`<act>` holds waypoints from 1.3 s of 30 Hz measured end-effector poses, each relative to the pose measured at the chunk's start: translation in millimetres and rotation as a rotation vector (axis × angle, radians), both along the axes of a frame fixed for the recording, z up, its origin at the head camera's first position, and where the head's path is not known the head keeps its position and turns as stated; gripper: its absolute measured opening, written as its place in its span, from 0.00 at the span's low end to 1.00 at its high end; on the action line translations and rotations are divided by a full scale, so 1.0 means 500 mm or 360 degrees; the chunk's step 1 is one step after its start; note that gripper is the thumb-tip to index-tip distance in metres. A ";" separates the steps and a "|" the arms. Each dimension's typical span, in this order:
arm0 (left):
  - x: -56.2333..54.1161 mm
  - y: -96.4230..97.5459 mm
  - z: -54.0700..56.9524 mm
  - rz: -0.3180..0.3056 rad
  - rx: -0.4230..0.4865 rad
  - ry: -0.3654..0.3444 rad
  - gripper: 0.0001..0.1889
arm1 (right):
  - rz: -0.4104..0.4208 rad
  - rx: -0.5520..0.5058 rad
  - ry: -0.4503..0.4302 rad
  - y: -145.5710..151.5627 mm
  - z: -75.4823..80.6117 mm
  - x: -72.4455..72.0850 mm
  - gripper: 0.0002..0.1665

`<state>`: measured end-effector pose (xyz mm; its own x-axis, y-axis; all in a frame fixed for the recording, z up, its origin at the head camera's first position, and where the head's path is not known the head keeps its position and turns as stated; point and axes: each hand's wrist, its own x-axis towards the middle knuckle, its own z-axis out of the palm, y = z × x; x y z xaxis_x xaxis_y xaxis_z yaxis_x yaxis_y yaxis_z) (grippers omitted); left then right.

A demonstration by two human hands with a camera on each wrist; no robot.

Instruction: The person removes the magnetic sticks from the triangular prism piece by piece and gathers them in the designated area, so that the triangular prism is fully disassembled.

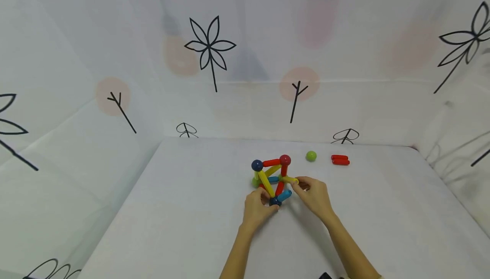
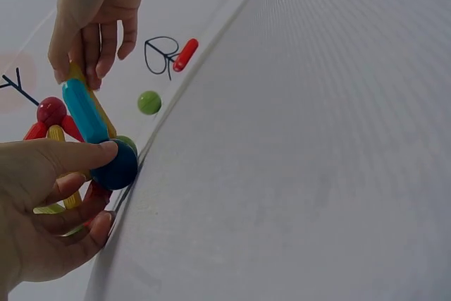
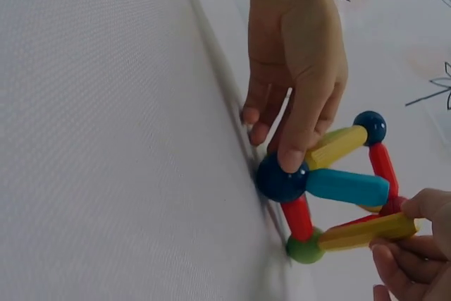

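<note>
A frame of coloured rods and balls stands on the white table in the head view. My left hand [image 1: 255, 209] holds its near dark blue ball [image 3: 278, 180], thumb on top of the ball. From that ball a light blue rod [image 3: 349, 187] sticks out with its far end free. My right hand [image 1: 315, 196] pinches the outer end of a yellow rod [image 3: 370, 232], whose other end meets a green ball [image 3: 305, 247]. Higher up, a red rod [image 1: 271, 163] joins another dark blue ball [image 1: 257, 165] to a red ball [image 1: 285, 160]. The left fingers partly hide the frame's lower left.
Behind the frame, to the right, a loose green ball [image 1: 311, 156] lies on the table [image 1: 183, 219]. Two red rods [image 1: 340, 160] lie side by side farther right. A white cloth [image 1: 245, 109] with printed plants rises at the table's back edge.
</note>
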<state>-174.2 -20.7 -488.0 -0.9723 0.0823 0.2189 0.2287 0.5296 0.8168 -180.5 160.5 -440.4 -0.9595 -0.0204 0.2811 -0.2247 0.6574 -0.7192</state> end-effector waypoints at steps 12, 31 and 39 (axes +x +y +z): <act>-0.017 -0.024 -0.004 0.0249 0.0117 0.0060 0.12 | 0.0020 -0.0104 -0.0198 0.041 -0.006 0.001 0.15; -0.028 -0.022 -0.023 0.0265 0.0222 0.0073 0.17 | -0.0013 -0.0133 -0.0361 0.066 -0.028 -0.017 0.18; -0.032 -0.030 -0.019 0.0240 0.0168 0.0093 0.16 | 0.0048 -0.0186 -0.0485 0.094 -0.037 -0.024 0.19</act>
